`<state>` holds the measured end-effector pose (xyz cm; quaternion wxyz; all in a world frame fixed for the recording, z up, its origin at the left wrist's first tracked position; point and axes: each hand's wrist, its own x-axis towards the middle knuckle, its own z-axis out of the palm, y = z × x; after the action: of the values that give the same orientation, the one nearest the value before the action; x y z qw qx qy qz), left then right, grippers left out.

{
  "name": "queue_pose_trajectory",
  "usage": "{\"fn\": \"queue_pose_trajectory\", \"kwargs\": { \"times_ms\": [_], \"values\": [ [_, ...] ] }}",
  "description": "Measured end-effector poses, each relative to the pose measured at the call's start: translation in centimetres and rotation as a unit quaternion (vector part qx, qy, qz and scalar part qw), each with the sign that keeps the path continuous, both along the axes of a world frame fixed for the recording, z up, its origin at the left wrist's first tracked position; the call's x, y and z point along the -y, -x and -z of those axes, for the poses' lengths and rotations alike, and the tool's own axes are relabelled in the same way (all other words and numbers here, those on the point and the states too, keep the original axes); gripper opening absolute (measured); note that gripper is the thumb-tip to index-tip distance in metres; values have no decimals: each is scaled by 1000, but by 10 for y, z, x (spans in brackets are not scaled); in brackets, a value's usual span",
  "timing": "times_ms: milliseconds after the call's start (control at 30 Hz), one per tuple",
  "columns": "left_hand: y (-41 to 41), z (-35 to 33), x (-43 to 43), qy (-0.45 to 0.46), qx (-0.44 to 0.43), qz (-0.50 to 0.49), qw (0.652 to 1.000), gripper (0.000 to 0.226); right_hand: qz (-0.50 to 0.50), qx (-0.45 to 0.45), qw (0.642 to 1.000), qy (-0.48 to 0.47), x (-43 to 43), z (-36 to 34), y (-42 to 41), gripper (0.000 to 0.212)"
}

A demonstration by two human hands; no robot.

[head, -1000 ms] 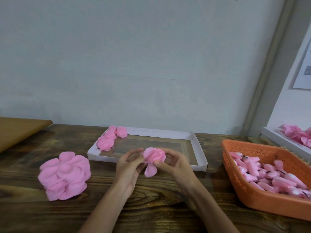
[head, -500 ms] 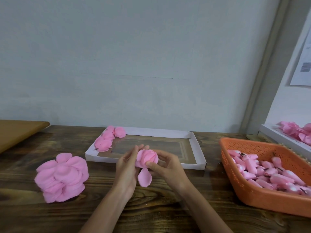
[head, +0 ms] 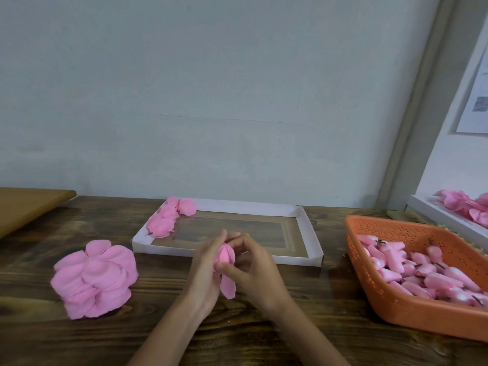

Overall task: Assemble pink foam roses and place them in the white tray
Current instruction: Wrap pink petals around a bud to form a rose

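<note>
Centrally, a soft, layered foam rose (one rounded petal dangling): my left hand cups it, my right hand pinches it.

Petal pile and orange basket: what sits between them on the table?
Head view: the left hand and right hand holding a part-made rose; otherwise bare table.

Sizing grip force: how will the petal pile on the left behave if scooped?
The pile is probably light and floppy: thin foam petals, one hanging limp from the held rose. Likely slides apart if pushed; it sits loose and uneven.
</note>
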<state>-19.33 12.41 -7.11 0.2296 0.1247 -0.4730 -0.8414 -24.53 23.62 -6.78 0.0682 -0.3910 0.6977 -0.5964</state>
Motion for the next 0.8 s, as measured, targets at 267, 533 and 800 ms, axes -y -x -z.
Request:
{"fn": "queue_pose_trajectory", "kwargs": {
  "times_ms": [267,533,800],
  "values": [
    [-2,-1,-3,-32,4,-47,998,43,131,-68,989,8,7,1,-15,33],
    [2,-4,14,-164,-34,-91,982,49,98,0,982,-160,-3,-4,-8,60],
    [9,-1,20,-200,-72,-101,972,45,47,126,983,-129,4,8,-7,33]
  ]
}}
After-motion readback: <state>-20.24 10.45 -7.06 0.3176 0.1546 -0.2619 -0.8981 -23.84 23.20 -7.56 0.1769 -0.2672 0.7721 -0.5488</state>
